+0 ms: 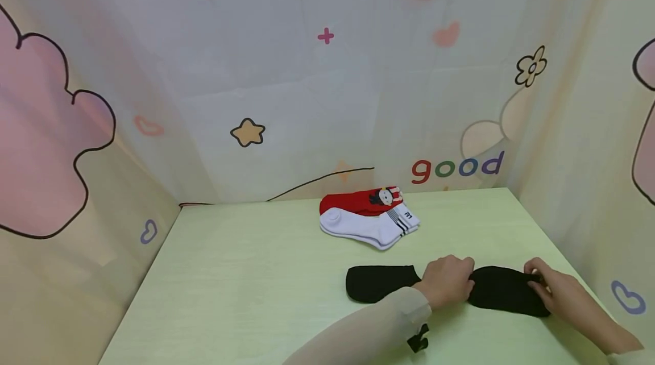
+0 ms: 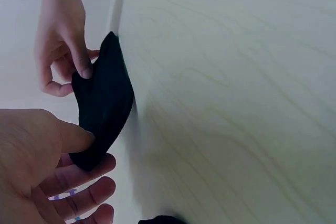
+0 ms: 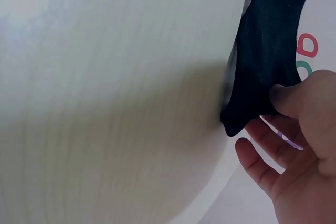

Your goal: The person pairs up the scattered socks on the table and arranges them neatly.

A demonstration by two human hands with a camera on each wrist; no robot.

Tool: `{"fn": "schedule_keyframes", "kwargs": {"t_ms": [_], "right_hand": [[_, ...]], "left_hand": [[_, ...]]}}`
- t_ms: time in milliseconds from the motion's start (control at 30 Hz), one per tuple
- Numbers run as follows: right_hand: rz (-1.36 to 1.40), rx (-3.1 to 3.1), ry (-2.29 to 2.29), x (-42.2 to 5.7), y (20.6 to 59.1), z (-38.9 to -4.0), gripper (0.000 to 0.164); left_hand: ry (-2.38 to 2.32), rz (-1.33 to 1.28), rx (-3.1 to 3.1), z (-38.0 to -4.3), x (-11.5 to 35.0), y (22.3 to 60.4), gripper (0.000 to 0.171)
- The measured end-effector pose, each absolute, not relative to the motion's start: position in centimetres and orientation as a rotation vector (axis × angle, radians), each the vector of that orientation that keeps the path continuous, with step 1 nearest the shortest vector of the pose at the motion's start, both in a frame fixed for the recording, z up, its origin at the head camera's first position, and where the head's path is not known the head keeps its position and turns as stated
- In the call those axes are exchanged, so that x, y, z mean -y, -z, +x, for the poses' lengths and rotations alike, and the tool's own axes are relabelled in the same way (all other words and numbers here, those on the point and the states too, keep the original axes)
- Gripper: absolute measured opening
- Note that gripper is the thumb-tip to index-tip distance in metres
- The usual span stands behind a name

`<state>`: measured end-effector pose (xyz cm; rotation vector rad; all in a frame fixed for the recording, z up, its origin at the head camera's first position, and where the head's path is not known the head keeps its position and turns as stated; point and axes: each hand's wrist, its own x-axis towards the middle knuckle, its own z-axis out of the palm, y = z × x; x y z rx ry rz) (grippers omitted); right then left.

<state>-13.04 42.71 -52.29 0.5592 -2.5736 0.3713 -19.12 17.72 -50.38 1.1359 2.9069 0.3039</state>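
A black sock (image 1: 504,291) stretches between both hands at the right front of the table. Its rounded left end is pinched by my left hand (image 1: 446,281), thumb on top and fingers beneath in the left wrist view. At the other end, my right hand (image 1: 560,291) pinches the sock's edge between thumb and fingers; the right wrist view shows that sock end (image 3: 244,106) with a corner hanging free. A second black sock (image 1: 378,283) lies flat to the left, partly covered by the left hand and sleeve.
Farther back on the pale green table (image 1: 230,274) lie a pair of white socks (image 1: 358,225) with dark stripes and a red sock item (image 1: 348,203) with a cartoon figure, side by side. A printed curtain (image 1: 286,81) stands behind and at both sides.
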Motion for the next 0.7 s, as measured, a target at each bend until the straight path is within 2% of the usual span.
{"fn": "schedule_keyframes", "kwargs": {"t_ms": [100, 267, 333, 567, 633, 700], "right_hand": [[0.570, 2.559, -0.386, -42.6, 52.2, -13.1, 0.061], [0.615, 2.490, -0.394, -42.5, 52.0, -13.4, 0.063], [0.645, 2.459, -0.409, -42.4, 51.9, -13.5, 0.058], [0.751, 2.369, -0.445, -42.0, 51.2, -13.7, 0.020], [0.765, 2.343, -0.443, -41.8, 51.1, -13.9, 0.024], [0.778, 2.324, -0.458, -41.6, 51.0, -13.9, 0.036]], "left_hand": [[-0.375, 1.180, -2.885, -19.2, -17.2, 50.2, 0.012], [-0.463, 1.236, -2.823, -19.3, -16.2, 49.9, 0.022], [-0.483, 1.252, -2.802, -19.4, -15.8, 49.8, 0.021], [-0.503, 1.375, -2.786, -19.7, -14.7, 49.7, 0.018], [-0.508, 1.414, -2.778, -19.9, -14.3, 49.6, 0.015], [-0.515, 1.426, -2.763, -20.0, -14.0, 49.4, 0.013]]}}
